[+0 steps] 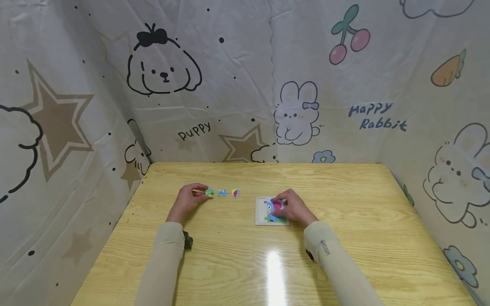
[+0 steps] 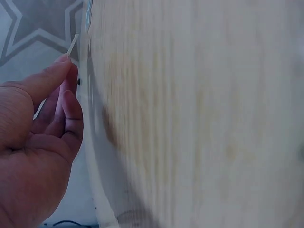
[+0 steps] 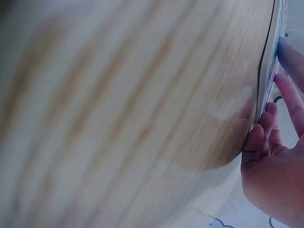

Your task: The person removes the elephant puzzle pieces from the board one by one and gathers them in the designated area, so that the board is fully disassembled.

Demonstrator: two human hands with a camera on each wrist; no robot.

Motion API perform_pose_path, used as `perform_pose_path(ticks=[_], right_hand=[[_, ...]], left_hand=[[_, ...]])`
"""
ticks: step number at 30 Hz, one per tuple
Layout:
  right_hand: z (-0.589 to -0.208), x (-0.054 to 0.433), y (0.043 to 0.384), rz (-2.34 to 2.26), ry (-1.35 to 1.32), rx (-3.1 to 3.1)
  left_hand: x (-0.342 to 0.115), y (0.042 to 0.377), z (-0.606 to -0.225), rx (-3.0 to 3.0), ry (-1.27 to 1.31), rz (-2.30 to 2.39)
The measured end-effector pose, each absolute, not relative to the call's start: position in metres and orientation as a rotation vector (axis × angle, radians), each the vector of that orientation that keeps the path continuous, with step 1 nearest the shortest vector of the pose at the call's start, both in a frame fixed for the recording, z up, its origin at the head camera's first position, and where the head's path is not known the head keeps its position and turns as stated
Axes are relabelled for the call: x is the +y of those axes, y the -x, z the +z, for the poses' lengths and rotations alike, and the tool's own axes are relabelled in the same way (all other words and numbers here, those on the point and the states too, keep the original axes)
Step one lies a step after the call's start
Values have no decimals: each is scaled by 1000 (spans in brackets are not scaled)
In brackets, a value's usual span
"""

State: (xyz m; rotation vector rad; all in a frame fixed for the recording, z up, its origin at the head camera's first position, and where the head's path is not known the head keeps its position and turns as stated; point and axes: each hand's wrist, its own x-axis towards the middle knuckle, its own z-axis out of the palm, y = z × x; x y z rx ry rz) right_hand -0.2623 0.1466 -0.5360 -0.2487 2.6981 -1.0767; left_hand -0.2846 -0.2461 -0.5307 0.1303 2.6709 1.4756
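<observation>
My left hand (image 1: 186,200) pinches a small green and blue jigsaw piece (image 1: 209,192) between thumb and fingers. In the left wrist view only the thin edge of that piece (image 2: 73,45) shows at the fingertips. On the right, a pale square puzzle tray (image 1: 260,214) lies flat, partly filled with joined pieces showing a blue animal (image 1: 270,207) with pink and green parts. My right hand (image 1: 295,208) rests over the tray's right side, its fingertips touching the pieces and tray edge. That hand hides part of the picture.
Two loose jigsaw pieces lie in a row between the hands: a blue one (image 1: 222,193) and a yellow and red one (image 1: 235,193). The wooden table (image 1: 229,263) meets printed cloth walls (image 1: 229,63) at the back and both sides.
</observation>
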Motion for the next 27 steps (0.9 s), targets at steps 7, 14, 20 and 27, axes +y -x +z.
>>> perform_pose_path(ticks=[7,14,20,27], right_hand=[[-535,148,264,-1082,245,2691],[-534,149,265,-1081,258,2690],[-535,149,266,-1088,244,2685],[-536,147,265,-1077,235,2673]], left_hand=[[-255,292,-532,2732,-137,1421],[-255,294,-529,2764,-152,1374],[-255,297,-531,2773,-184,1348],[-257,300,-539,2767,-186,1318]])
